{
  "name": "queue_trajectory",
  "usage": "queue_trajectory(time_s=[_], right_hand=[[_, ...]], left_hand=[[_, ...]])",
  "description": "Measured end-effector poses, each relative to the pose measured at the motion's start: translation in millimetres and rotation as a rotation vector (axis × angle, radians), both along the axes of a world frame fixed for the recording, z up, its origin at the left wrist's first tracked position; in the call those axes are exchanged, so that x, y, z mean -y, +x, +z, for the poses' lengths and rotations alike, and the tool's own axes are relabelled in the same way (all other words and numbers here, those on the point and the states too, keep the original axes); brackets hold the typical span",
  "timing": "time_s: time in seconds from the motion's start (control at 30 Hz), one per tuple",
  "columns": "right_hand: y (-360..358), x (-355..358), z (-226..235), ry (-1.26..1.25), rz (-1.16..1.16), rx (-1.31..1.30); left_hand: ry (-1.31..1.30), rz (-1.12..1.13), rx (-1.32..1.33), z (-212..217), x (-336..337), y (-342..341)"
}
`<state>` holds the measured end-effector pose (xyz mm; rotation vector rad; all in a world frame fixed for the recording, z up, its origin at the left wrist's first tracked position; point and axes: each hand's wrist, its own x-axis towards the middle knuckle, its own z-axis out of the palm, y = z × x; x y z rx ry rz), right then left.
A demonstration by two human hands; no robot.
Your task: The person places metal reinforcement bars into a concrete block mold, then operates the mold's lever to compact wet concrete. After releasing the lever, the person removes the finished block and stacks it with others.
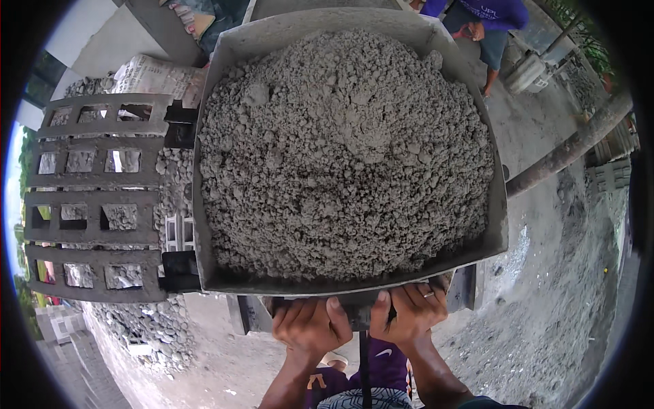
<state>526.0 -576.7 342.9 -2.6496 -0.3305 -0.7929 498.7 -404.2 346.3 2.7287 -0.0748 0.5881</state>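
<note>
Both hands, left and right, grip a dark bar under the near edge of a grey hopper heaped with damp mix. Left stand hollow blocks; behind them lies a printed whitish sack.

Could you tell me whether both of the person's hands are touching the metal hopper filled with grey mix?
Touching: the head view shows the left hand and right hand gripping the near edge of the hopper.
</note>
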Motion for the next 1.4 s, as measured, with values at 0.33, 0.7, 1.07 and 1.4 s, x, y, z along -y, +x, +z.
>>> queue_trajectory(time_s=[0.33,0.7,1.07,1.4], right_hand=[[123.7,-8.8,-13.1,0.043,0.000,-0.080],[-23.6,9.6,3.8,0.040,0.027,-0.251],[-93.7,19.7,-6.9,-0.017,0.046,-0.067],[59.8,-2.7,10.5,-0.027,0.043,-0.108]], left_hand=[[0.026,0.047,0.065,-8.4,-9.4,135.8],[0.028,0.066,-0.098,7.8,1.3,-19.7],[0.002,-0.071,0.058,-4.8,1.9,-76.8],[0.003,-0.022,0.043,4.2,-8.0,72.5]])
